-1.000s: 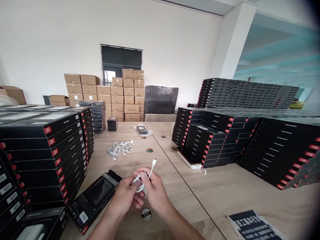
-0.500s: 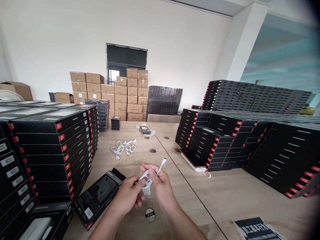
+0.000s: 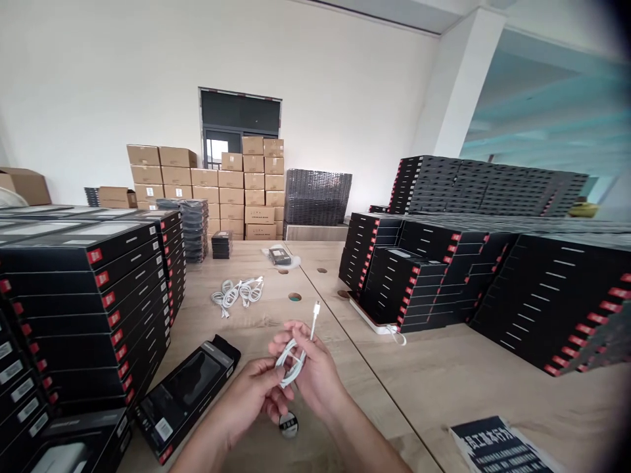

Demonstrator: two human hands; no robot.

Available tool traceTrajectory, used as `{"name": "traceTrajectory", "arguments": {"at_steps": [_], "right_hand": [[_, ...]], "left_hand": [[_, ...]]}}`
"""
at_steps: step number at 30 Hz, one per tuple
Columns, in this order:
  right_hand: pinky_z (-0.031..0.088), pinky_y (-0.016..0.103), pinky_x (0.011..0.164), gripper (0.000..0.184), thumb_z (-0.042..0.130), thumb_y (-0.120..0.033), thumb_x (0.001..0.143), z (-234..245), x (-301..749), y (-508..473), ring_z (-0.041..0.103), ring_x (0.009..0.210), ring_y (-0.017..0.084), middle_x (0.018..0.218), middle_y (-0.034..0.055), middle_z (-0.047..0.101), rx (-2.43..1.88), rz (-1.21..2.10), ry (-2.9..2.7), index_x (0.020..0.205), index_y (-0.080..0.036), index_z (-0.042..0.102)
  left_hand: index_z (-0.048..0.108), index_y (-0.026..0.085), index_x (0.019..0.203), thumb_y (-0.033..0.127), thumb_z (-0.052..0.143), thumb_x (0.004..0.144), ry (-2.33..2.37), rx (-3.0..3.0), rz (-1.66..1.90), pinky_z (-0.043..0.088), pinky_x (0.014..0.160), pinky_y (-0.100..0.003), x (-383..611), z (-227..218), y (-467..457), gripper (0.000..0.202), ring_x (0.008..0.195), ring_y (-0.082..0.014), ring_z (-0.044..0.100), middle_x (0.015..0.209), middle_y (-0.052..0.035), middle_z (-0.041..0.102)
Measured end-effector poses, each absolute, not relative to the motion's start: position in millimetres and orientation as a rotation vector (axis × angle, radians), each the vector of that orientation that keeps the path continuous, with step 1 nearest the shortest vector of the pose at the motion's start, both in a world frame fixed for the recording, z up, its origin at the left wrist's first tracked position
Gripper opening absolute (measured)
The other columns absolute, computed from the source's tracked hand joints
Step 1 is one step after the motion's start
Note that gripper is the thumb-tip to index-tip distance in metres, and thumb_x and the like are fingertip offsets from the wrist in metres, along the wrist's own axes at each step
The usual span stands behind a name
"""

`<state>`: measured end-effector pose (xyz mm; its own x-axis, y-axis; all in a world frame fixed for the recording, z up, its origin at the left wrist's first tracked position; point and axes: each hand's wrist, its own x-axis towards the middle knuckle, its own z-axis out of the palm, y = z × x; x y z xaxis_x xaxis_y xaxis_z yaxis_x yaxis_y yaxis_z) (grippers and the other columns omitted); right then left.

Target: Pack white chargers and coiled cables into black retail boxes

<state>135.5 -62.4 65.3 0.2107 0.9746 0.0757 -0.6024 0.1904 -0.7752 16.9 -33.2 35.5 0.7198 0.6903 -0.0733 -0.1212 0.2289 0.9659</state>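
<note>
The plug (image 3: 316, 307) has swung more upright, both hands (image 3: 318, 371) holding its coiled cable (image 3: 292, 377), the left thumb (image 3: 274, 378) partly covering it.

From my end, I'm looking at two bare hands: the left hand (image 3: 254, 397) and the right hand (image 3: 318, 374). The wrists (image 3: 336, 402) are bare too, and so are the left forearm (image 3: 207, 445) and the right forearm (image 3: 365, 437), along everything that I get of them. Each forearm is smooth in outline, thick at the bottom edge of my view, where it is cut off, and tapering to the wrist. I can't tell what sleeves are worn higher up. The fingers (image 3: 296, 326) have rounded tips; the thumbs (image 3: 273, 378) look broader. Nails are too small for me to make out.
</note>
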Motion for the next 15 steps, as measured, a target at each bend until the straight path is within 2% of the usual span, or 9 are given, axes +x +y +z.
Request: {"name": "traceTrajectory", "arguments": {"at_steps": [2,3,5,7,11,15], "right_hand": [[0.052,0.031,0.061,0.031,0.072,-0.050,0.076,64,137,-61,0.054,0.044,0.011,0.053,-0.0071,0.056,-0.712,1.184,-0.629,0.080,-0.021,0.063],[0.050,0.029,0.055,0.033,0.069,-0.053,0.077,63,139,-59,0.044,0.037,0.008,0.047,-0.0098,0.048,-0.724,1.147,-0.611,0.077,-0.021,0.061],[0.046,0.025,0.047,0.038,0.067,-0.058,0.078,62,147,-57,0.031,0.032,0.006,0.042,-0.0123,0.038,-0.746,1.078,-0.581,0.072,-0.021,0.058],[0.042,0.024,0.042,0.041,0.066,-0.059,0.078,61,158,-55,0.024,0.031,0.005,0.040,-0.0131,0.032,-0.769,1.032,-0.570,0.069,-0.021,0.057],[0.044,0.025,0.042,0.036,0.070,-0.054,0.076,59,177,-50,0.027,0.032,0.006,0.042,-0.0127,0.034,-0.795,0.993,-0.543,0.071,-0.022,0.056],[0.056,0.033,0.064,0.025,0.078,-0.038,0.071,58,184,-45,0.051,0.044,0.010,0.053,-0.0090,0.052,-0.743,0.993,-0.566,0.080,-0.024,0.060]], "left_hand": [[0.060,0.015,0.084,0.056,0.055,0.080,0.627,1.395,0.585,0.035,0.044,-0.021,17,38,-34,0.041,0.049,-0.0118,0.056,0.071,-0.0028,0.063],[0.060,0.016,0.080,0.054,0.052,0.082,0.679,1.502,0.609,0.035,0.045,-0.022,15,40,-33,0.039,0.049,-0.0120,0.055,0.069,-0.0019,0.062],[0.057,0.018,0.070,0.043,0.047,0.085,0.831,1.698,0.699,0.034,0.049,-0.023,5,45,-29,0.031,0.050,-0.0120,0.051,0.062,0.0011,0.057],[0.050,0.020,0.061,0.030,0.047,0.081,1.012,1.803,0.746,0.032,0.051,-0.024,-8,49,-25,0.023,0.053,-0.0129,0.048,0.057,0.0031,0.050],[0.053,0.022,0.060,0.025,0.057,0.068,1.114,1.869,0.527,0.026,0.051,-0.024,-27,43,-24,0.009,0.058,-0.0162,0.050,0.060,0.0021,0.057],[0.052,0.023,0.052,0.021,0.067,0.057,1.114,1.916,0.630,0.028,0.055,-0.025,-14,25,-28,0.016,0.058,-0.0174,0.049,0.056,0.0020,0.054]]}}
